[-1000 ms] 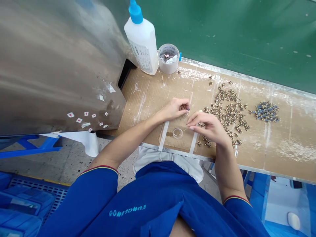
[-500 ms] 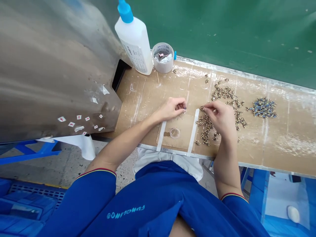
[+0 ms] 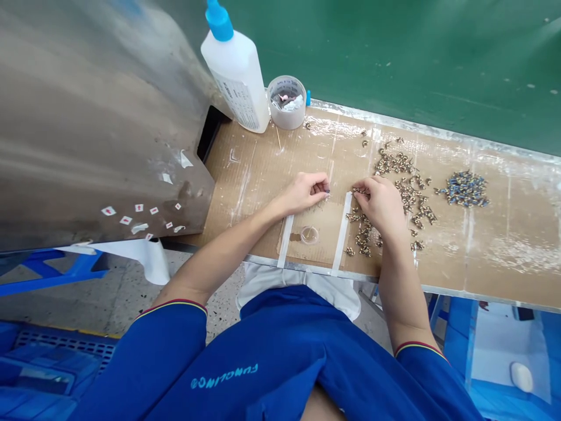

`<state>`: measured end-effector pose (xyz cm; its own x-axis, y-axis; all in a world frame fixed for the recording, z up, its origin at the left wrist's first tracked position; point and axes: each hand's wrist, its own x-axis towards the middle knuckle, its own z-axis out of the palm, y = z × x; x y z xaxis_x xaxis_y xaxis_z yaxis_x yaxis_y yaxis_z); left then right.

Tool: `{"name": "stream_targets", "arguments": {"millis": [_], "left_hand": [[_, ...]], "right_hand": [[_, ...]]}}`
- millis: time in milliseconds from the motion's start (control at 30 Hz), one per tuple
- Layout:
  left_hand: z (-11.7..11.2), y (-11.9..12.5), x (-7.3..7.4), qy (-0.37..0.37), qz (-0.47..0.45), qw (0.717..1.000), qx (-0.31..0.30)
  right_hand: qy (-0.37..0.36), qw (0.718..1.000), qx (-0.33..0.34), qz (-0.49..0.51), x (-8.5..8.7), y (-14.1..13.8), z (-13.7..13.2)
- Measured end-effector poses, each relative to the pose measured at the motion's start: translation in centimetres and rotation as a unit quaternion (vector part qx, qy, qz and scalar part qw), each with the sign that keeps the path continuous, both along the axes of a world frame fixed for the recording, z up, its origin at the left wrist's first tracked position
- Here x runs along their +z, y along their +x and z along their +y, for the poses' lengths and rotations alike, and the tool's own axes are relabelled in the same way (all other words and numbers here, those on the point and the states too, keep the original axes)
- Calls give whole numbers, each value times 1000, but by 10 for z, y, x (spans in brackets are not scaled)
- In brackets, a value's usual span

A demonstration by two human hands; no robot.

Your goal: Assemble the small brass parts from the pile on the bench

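A small dark piece (image 3: 327, 191) is pinched in the left hand (image 3: 304, 193). The right hand (image 3: 380, 202) is curled over metal parts (image 3: 407, 196); its grip cannot be told. Picking judged in hand; fine pinch called for.

Illum.: bright, diffuse, apparently from above. Glare: strong on taped board (image 3: 508, 245) at R and along its far edge; softer sheen on green surface (image 3: 394, 70), upper R, and metal panel (image 3: 87, 123), upper part. Shadows: soft, faint nr. my L hand (image 3: 307, 193) and R hand (image 3: 381, 202); floor (image 3: 127, 298) dimmer than board. Focus: adequate on both hands, no marked blur; item (image 3: 327, 191) at my L fingertips too small to resolve. Parts (image 3: 409, 196) merge into clumps. Bottle (image 3: 239, 82) print illegible. Distortion: wide-angle; my sleeves (image 3: 175, 330) stretch twd. bottom corners.
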<state>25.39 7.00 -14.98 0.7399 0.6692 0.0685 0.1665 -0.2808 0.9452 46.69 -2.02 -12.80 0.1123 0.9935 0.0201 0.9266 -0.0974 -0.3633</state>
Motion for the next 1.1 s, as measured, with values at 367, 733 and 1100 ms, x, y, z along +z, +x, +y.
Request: {"name": "stream_targets", "arguments": {"millis": [367,733,1100], "left_hand": [[0,0,1,2,5,1000,9],[-2,0,-2,-7,-18,1000,23],[-4,2,-6,32,15,997,63]], "right_hand": [[54,996,0,71,6,5,1],[51,929,-56,361,9,-14,1],[62,890,-106,440,-17,-36,8]]}}
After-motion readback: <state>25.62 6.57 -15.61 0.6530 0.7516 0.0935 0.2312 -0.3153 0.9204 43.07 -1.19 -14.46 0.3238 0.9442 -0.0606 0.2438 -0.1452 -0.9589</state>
